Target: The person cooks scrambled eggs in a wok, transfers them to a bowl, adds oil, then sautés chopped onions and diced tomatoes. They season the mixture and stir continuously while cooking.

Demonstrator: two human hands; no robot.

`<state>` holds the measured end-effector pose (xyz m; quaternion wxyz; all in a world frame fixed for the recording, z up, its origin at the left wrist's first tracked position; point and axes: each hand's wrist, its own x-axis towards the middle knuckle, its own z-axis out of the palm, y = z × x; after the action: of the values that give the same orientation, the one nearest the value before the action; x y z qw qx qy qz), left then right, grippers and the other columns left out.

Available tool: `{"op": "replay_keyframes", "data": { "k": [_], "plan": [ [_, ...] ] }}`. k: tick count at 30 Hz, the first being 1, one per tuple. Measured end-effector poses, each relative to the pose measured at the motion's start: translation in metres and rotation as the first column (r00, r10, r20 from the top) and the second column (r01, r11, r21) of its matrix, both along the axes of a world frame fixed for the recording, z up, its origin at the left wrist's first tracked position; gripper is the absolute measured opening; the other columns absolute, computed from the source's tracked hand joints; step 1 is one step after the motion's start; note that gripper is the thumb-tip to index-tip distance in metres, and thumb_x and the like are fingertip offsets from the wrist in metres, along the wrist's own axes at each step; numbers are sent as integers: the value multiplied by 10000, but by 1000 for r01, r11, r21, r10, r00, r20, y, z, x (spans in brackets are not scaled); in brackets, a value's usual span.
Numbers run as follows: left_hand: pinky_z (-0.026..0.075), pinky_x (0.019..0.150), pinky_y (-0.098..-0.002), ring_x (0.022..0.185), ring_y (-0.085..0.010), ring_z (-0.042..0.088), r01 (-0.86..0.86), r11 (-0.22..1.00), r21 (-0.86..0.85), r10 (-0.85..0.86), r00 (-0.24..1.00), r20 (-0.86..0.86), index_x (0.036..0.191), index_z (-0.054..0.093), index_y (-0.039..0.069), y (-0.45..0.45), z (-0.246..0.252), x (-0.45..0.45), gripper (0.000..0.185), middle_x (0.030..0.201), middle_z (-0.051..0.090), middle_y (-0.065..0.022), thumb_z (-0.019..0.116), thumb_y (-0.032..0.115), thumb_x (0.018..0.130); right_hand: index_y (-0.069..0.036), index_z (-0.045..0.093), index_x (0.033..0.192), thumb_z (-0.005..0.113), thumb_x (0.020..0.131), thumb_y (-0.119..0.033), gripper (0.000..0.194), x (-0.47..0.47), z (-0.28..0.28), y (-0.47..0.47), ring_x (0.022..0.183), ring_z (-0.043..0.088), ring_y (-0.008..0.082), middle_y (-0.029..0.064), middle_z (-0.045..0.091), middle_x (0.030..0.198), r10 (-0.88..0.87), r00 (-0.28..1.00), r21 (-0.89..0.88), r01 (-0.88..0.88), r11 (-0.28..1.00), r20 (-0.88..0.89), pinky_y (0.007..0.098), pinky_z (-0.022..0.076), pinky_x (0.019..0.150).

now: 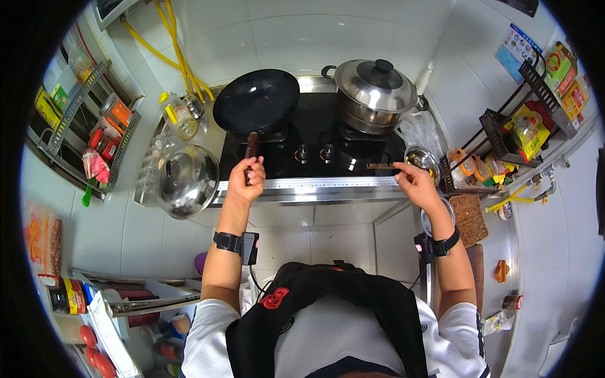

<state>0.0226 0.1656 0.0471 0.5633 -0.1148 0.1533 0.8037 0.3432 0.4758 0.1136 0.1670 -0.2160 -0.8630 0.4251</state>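
Note:
My left hand (pixel 247 179) is closed around the wooden handle of a black wok (pixel 257 101). The wok sits over the left burner of a black glass gas stove (pixel 316 127). Its inside looks bare apart from a tiny speck. My right hand (pixel 418 185) hovers by the stove's front right corner, fingers loosely curled, beside a metal bowl (pixel 422 158). Whether anything is between those fingertips cannot be made out. On the right burner stands a lidded steel pot (pixel 375 101). A domed lid (pixel 187 182) with some glass lies left of the stove.
An oil bottle (pixel 179 115) stands left of the wok, near yellow gas hoses (pixel 177 42). A black rack (pixel 501 137) with packets and jars is at the right. Below it lies a woven basket (pixel 468 219). A wire shelf (pixel 125 146) with jars hangs on the left.

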Motion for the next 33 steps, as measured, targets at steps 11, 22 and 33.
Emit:
{"op": "replay_keyframes", "data": {
  "k": [11,22,33],
  "plan": [
    [306,366,-193,459,-86,426,16,1000,12,-16,1000,16,917,563,18,-16,4,-4,151,646,530,-25,591,95,790,0,588,1101,615,819,-132,312,-56,-8,-42,594,515,95,51,602,708,39,999,-11,-39,999,16,242,438,574],
    [293,399,-201,504,-82,398,91,995,34,-90,996,-20,1006,500,-62,3,13,-17,221,656,458,-11,530,103,862,-9,622,972,622,821,-175,224,-38,-42,-22,668,577,124,87,642,756,-3,999,-45,0,999,-53,282,467,630],
    [461,896,-399,1091,-329,506,262,937,232,-181,930,-321,1342,244,-96,6,4,1,896,1346,359,-267,643,478,781,-55,625,1021,591,867,-215,225,81,-89,-36,583,528,56,13,627,777,-695,690,-757,338,558,-204,187,432,503]
  ]
}}
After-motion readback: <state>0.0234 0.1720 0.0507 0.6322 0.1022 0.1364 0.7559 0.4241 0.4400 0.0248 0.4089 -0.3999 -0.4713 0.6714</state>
